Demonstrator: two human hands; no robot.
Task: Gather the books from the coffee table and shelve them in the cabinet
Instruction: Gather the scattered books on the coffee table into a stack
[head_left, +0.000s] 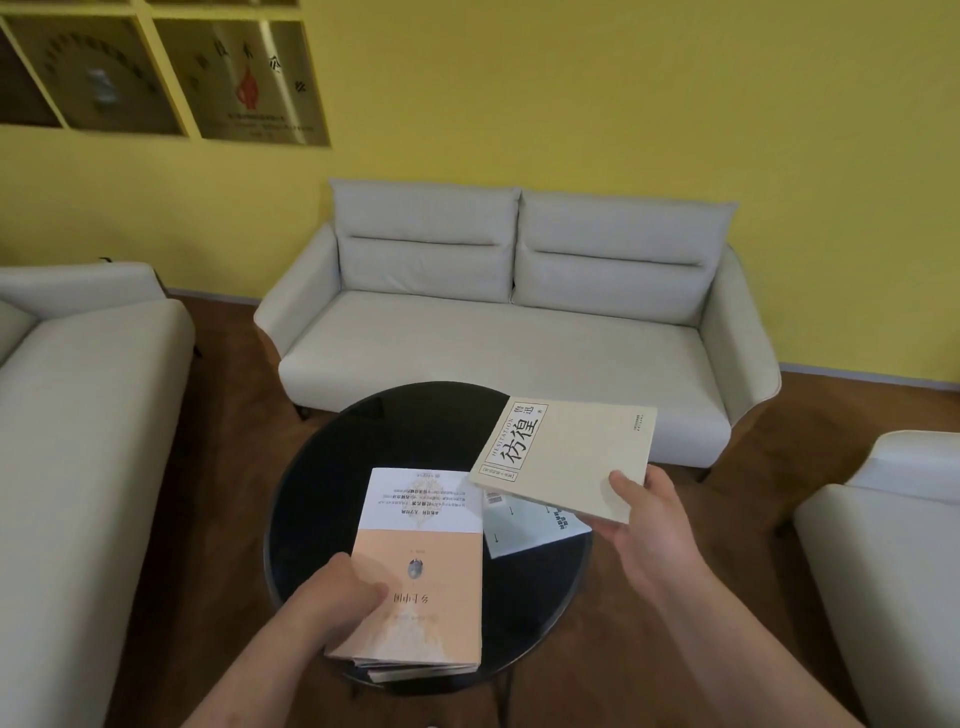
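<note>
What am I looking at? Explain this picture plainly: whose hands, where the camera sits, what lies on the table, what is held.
No machine here: a person wears one wide-angle camera on the head, looking forward and down, so the arms entering from below are their own. The left hand grips a stack of books, a peach-and-white paperback on top, at the near edge of the round black glossy coffee table. The right hand holds a cream paperback raised over the table. One pale blue-and-white book lies flat on the table beneath it. Light grey sofas stand around.
</note>
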